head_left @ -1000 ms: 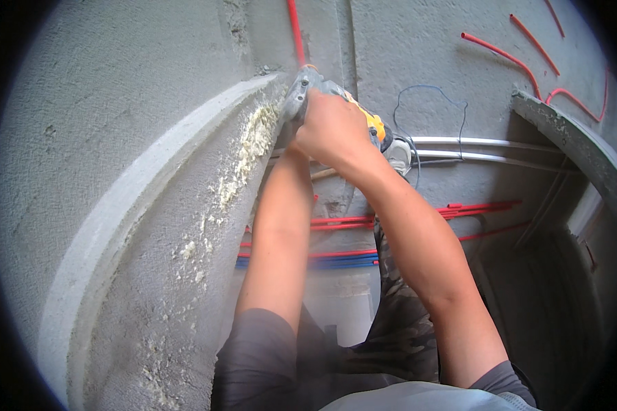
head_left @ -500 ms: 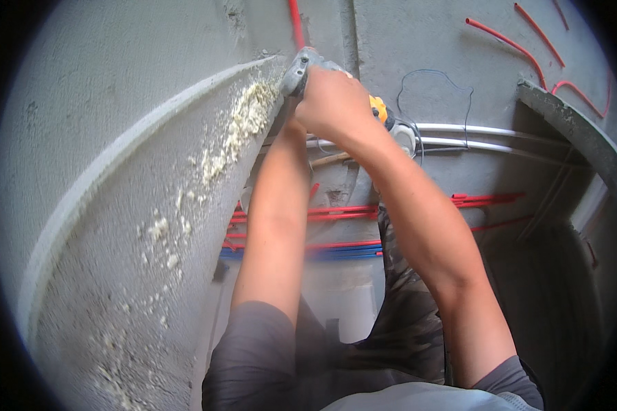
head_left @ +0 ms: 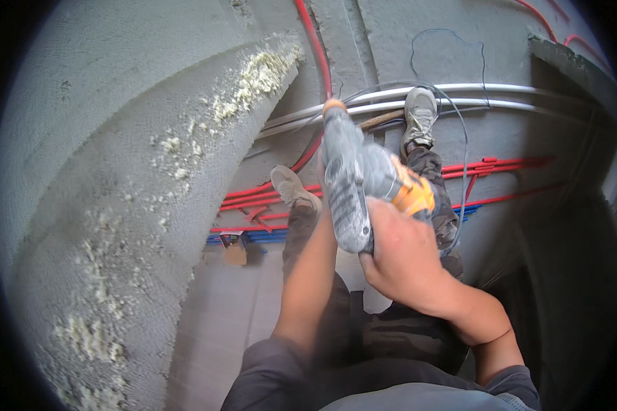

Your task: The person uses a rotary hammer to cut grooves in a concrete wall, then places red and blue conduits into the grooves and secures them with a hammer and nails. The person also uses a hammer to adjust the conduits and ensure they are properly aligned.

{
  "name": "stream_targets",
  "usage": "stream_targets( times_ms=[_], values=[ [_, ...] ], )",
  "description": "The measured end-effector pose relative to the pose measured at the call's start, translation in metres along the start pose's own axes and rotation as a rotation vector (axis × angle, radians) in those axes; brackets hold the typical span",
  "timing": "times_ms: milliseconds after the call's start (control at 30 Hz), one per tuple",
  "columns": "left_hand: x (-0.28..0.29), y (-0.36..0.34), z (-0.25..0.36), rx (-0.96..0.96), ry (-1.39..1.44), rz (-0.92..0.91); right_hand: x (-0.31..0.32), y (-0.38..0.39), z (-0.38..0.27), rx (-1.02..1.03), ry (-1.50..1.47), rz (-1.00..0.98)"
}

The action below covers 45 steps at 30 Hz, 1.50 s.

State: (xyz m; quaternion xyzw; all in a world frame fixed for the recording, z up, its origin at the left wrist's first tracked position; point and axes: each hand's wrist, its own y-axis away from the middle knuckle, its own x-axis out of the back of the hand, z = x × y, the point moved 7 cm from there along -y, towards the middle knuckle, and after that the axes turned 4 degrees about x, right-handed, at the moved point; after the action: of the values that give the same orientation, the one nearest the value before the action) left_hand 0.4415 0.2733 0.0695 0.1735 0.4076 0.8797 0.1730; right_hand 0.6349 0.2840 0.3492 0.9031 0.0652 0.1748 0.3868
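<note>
The drill, grey with a yellow-orange body and a bit blurry here, is held up just right of that sloping concrete ledge, its orange-collared nose pointing away from the wearer. Right hand is further right of the ledge than the nose, fingers clamped round the rear handle. Left forearm comes up right of the ledge and goes behind the tool, so the left hand is hidden and I can't tell what its fingers are doing. Pale crumbs are scattered all down the ledge. Right of it there's a pair of white pipes, red pipes and blue pipes, plus both shoes. Small open box sits near the ledge's right edge, and a grey cable hangs well right of it.
</note>
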Motion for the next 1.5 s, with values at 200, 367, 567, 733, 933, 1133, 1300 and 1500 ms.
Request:
stream_targets(
  times_ms=[200,367,567,733,933,1133,1300,1500],
  values=[
    [0.043,0.059,-0.081,0.197,-0.006,-0.047,-0.116,-0.005,0.028,-0.015,-0.033,0.013],
    [0.063,0.087,-0.130,0.285,-0.010,-0.090,-0.163,-0.010,0.050,0.031,0.017,0.090],
    [0.075,0.092,-0.157,0.308,0.018,-0.121,-0.187,-0.014,0.063,0.062,0.070,0.186],
    [0.064,0.072,-0.160,0.300,0.089,-0.175,-0.201,-0.019,0.078,0.005,0.008,0.139],
    [0.032,0.036,-0.165,0.387,0.308,-0.264,-0.207,-0.020,0.094,0.000,-0.009,0.145],
    [0.018,0.027,-0.169,0.437,0.402,-0.280,-0.206,-0.026,0.104,0.081,-0.025,0.224],
    [0.019,0.017,-0.160,0.395,0.360,-0.277,-0.205,-0.025,0.105,0.082,-0.069,0.252],
    [0.066,0.047,-0.159,0.341,0.257,-0.178,-0.213,-0.028,0.091,0.088,-0.079,0.158]
  ],
)
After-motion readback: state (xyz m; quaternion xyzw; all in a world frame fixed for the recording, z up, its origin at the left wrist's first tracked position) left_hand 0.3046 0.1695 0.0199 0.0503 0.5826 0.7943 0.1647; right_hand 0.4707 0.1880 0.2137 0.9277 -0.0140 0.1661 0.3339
